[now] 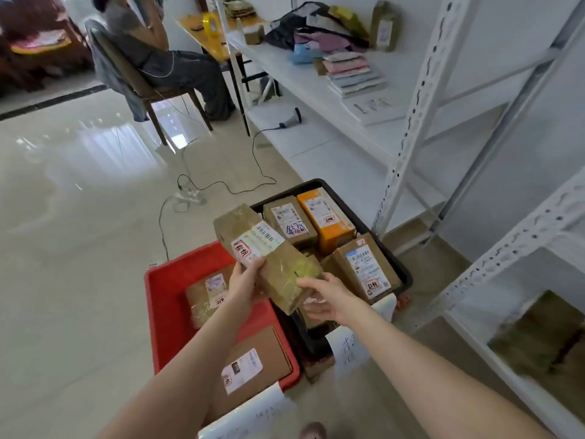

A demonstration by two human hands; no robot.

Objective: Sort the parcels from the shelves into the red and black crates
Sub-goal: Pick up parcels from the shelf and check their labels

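Glossy pale floor (pixel 79 232) underfoot; left hand (pixel 245 280) and right hand (pixel 323 299) both grip one taped brown parcel (pixel 278 258), held above the far right corner of the red crate (pixel 167 280). Just right of it sits the black crate (pixel 394 256), full of stacked parcels (pixel 367 267); white shelving (pixel 411 122) farther right.

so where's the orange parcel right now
In the head view the orange parcel lies at the far end of the black crate, just right of a brown parcel.
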